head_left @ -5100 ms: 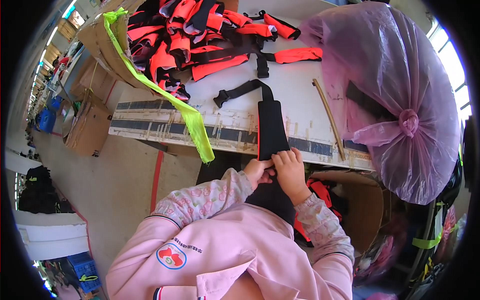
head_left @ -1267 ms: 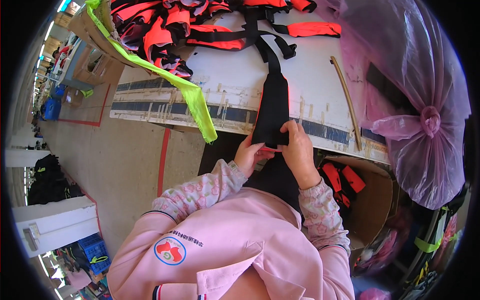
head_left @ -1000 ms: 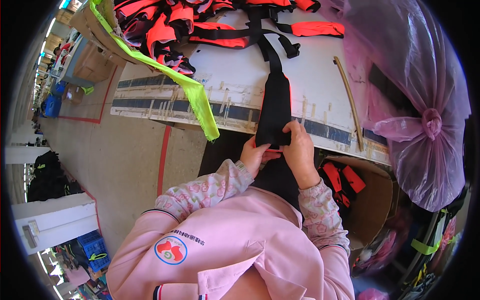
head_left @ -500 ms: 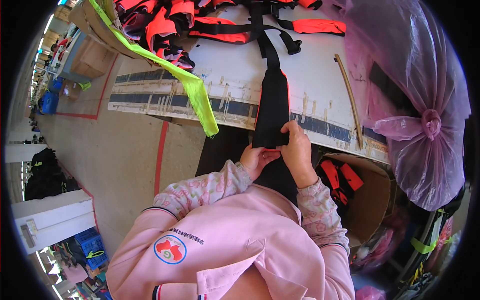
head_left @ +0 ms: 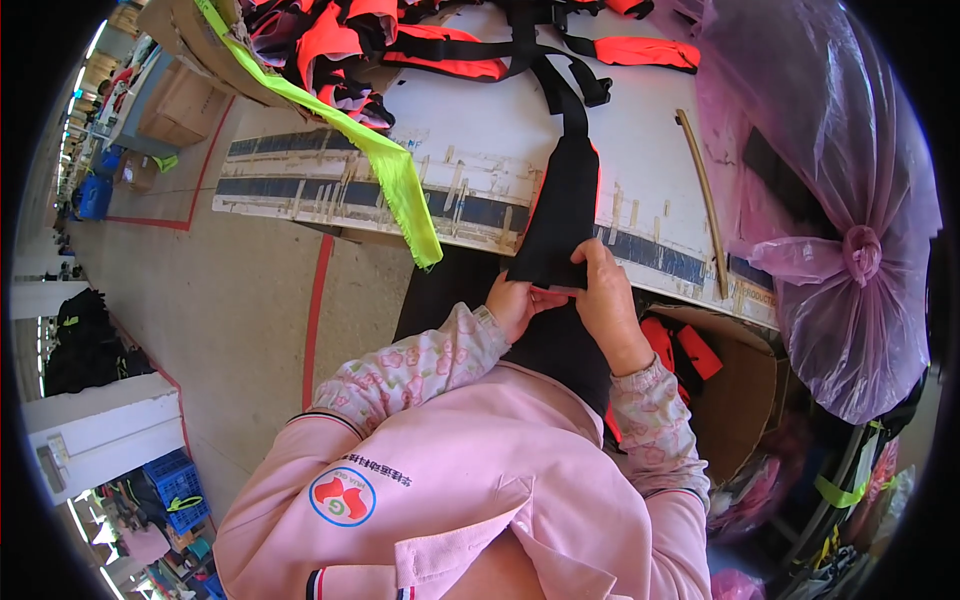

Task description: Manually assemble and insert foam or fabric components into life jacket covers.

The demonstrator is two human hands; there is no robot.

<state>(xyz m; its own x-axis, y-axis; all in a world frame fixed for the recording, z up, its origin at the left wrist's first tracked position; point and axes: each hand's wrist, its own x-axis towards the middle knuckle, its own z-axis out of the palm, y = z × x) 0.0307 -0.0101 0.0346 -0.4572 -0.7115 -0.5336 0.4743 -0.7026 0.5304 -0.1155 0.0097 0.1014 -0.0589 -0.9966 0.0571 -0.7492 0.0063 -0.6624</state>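
Observation:
A wide black fabric belt [head_left: 562, 212] with a bright orange underside runs down over the table's front edge towards me. My left hand [head_left: 512, 304] grips the lower left corner of its near end, fingers curled beneath. At the right corner, my right hand [head_left: 604, 297] pinches the same end between thumb and fingers. A strip of orange shows under the black edge between both hands. Farther up, the belt narrows into a black strap that joins other straps, and a black buckle [head_left: 597, 92] lies beside it.
Orange-and-black belts [head_left: 450, 55] pile up at the table's back. A neon-yellow strip [head_left: 395, 170] hangs over the front edge. On the right lie a thin wooden stick [head_left: 703, 200] and a knotted purple plastic bag [head_left: 835, 270]. Below stands a cardboard box [head_left: 745, 400] holding orange pieces.
Both hands have shifted slightly to the right with the belt's end. The belt now slants more, its near edge tilted, and its strap has swung right.

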